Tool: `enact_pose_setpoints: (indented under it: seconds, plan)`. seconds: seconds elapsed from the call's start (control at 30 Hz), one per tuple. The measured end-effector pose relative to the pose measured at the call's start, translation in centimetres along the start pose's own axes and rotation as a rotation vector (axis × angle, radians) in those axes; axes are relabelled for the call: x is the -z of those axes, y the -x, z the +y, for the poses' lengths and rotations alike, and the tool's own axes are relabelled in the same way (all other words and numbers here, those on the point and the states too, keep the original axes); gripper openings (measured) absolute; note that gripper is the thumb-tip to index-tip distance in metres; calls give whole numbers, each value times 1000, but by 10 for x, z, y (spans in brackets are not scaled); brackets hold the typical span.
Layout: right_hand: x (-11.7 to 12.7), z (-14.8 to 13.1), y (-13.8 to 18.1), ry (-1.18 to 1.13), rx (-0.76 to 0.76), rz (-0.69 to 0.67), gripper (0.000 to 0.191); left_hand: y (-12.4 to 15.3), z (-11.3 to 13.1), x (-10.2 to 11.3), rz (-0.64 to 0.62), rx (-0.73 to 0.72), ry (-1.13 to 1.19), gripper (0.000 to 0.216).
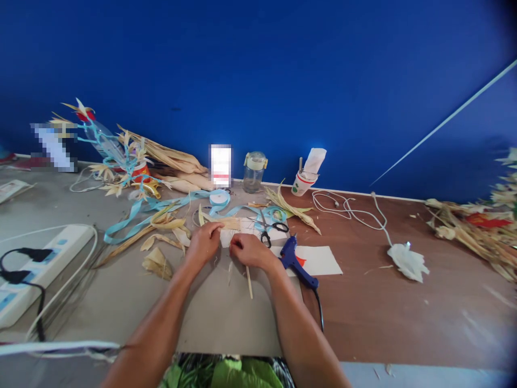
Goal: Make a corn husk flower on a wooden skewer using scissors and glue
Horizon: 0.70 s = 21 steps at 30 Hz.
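Note:
My left hand (204, 242) is closed in a pinch at a pale corn husk strip (231, 223), which sticks out past its fingertips. Close beside it, my right hand (251, 251) has its fingers curled together; whatever they hold is hidden. A thin pale strip (249, 284) shows just below the right hand. Black-handled scissors (265, 238) lie spread beyond that hand, on white paper. To its right a blue hot glue gun (298, 263) rests across a white card (322, 260).
Blue ribbon (131, 220) and its spool (219, 198), husk pieces (156, 264) and a glass jar (254, 173) surround the work spot. A power strip (48, 269) with cables is at left. A paper cup (302, 183), white cable (363, 214) and crumpled tissue (409, 263) are at right.

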State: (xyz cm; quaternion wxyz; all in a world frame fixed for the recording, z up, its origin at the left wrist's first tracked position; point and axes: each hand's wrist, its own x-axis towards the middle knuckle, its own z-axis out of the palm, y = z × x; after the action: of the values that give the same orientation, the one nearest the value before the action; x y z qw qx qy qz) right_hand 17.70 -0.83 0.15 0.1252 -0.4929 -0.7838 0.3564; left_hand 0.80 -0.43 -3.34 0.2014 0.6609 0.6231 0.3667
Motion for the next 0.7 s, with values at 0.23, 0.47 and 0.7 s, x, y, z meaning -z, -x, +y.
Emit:
enact_pose_setpoints:
  seconds: [0.23, 0.47, 0.7]
  plan:
    - [17, -10, 16, -292, 164, -648, 8, -1, 5, 1, -68, 85, -13, 34]
    - [8, 9, -4, -649, 26, 174, 16, 1, 2, -1, -128, -2, -9, 33]
    - [2, 20, -14, -789, -76, 437, 20, 5, 6, 2, -479, -142, 0, 27]
